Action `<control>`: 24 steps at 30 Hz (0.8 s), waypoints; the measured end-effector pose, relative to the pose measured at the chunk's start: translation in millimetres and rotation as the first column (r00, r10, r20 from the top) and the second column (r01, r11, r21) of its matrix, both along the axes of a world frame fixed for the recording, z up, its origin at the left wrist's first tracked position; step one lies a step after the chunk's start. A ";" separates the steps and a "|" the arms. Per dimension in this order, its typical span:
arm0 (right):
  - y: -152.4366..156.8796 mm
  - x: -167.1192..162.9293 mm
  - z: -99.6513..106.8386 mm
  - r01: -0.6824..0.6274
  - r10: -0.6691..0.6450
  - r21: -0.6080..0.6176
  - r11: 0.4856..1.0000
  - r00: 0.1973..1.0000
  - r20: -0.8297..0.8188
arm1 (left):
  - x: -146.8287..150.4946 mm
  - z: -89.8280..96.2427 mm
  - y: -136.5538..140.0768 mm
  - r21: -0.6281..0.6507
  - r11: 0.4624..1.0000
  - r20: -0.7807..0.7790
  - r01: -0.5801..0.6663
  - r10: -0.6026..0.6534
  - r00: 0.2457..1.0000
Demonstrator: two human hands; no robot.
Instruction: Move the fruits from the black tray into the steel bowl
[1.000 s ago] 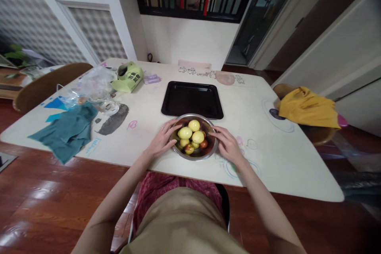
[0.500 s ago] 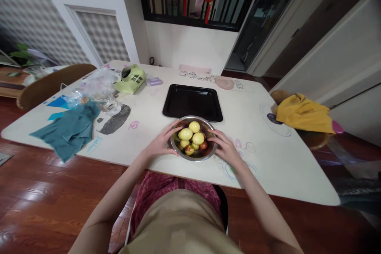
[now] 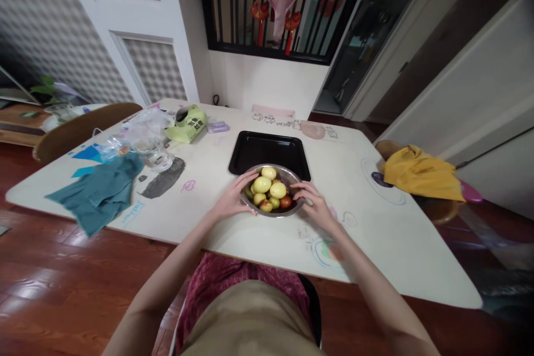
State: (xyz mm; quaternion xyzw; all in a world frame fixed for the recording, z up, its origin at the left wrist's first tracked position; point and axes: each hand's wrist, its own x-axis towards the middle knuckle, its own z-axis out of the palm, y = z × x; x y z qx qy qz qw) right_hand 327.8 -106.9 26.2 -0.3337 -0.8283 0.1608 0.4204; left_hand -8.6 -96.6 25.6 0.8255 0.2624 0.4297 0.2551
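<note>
A steel bowl (image 3: 273, 214) is held between my two hands and overlaps the near edge of a black baking tray (image 3: 267, 150). Inside it are several yellow fruits (image 3: 262, 184) that look like lemons, along with smaller red-brown and greenish fruits (image 3: 286, 202). My left hand (image 3: 233, 198) grips the left rim, thumb low on the outside and fingers over the top. On the right side my right hand (image 3: 316, 204) grips the rim, its fingertips reaching just inside. The bowl seems slightly tilted away from me; whether its base touches the table is hidden.
On the white table (image 3: 200, 172), a teal cloth (image 3: 98, 189), clear plastic packaging (image 3: 144, 128), a green tissue box (image 3: 189, 124) and a small purple packet (image 3: 218, 127) lie to the left. A yellow cloth (image 3: 421, 172) hangs over a chair at the right.
The bowl has moved forward with both hands and now covers more of the tray's near edge. It appears more tilted away from me. The camera view has tipped up slightly.
</note>
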 end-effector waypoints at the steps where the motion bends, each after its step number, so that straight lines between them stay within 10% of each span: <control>1: 6.6 2.5 5.5 -0.006 0.006 -0.006 1.000 1.000 -0.007 | 3.0 3.4 5.5 -0.010 1.000 0.008 -0.005 0.005 1.000; 12: 101.0 17.9 41.8 0.023 -0.031 -0.144 0.989 0.998 -0.048 | 39.3 1.8 86.7 -0.173 0.983 0.105 -0.066 0.085 0.991; 24: 145.5 8.4 51.6 -0.008 0.004 -0.237 0.972 1.000 -0.018 | 31.4 -6.2 81.8 -0.212 0.948 -0.116 -0.236 0.216 0.970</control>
